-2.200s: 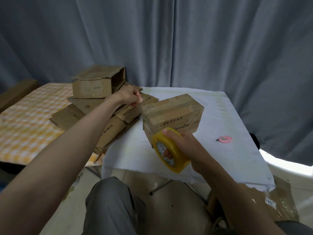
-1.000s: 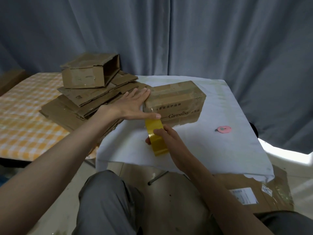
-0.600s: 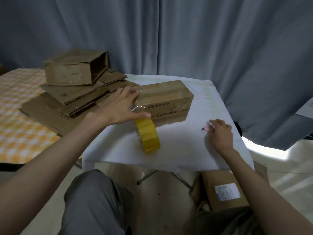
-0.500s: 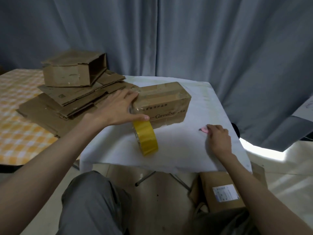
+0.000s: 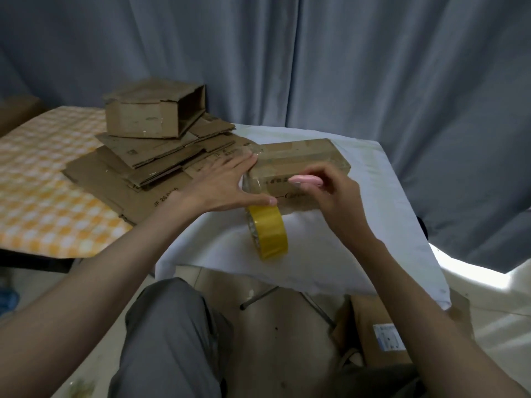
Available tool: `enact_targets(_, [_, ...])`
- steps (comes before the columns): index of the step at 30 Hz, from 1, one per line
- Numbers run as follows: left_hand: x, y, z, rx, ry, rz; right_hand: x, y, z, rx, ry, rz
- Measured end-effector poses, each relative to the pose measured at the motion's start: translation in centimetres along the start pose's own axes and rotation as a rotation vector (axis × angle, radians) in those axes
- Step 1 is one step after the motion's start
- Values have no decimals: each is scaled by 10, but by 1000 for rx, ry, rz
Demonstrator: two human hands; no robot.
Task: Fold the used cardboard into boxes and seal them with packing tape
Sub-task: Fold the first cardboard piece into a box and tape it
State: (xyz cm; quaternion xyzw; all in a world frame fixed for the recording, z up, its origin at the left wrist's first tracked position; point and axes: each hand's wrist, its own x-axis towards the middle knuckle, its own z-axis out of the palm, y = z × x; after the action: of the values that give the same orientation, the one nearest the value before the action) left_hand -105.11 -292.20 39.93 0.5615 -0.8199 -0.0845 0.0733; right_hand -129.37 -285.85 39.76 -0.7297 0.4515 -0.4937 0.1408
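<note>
**On the white table: one box nearly sealed, tape not yet cut**

On the white table (image 5: 373, 225) sits one folded box (image 5: 301, 165), closed, with clear tape visible across its top and left end. The left hand (image 5: 218, 188) lies flat with straight fingers against the box's left end, thumb along the lower front edge, pressing the tape down. The yellow tape roll (image 5: 268, 232) stands on edge just below the thumb, touching the box's front; it looks joined to the box by the strip, though the strip itself is hard to see. The right hand (image 5: 330, 193) pinches a small pink cutter (image 5: 306, 180) in curled fingers, held in front of the box face.

Progress, judged: this box is folded and mostly taped; cutting the strip free looks like the step in hand. Plenty left: a stack of flat cardboard (image 5: 138, 170) lies left of the box, about four or five sheets, exact count unclear. One open-ended, unsealed box (image 5: 152, 113) rests on top of the stack.

Count: one taped box, one open box, one tape roll, one cutter, two hands. More cardboard (image 5: 382, 331) lies on the floor.
</note>
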Motion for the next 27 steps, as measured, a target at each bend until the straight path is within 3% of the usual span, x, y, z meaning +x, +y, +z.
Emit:
enact_targets(6, [0,-2,-1,-17,12,10,29,-10,40,-67,-185,-167])
enact_targets(27, [8,-8,4,-26,25,46,42,1,53,-151,-243,-251])
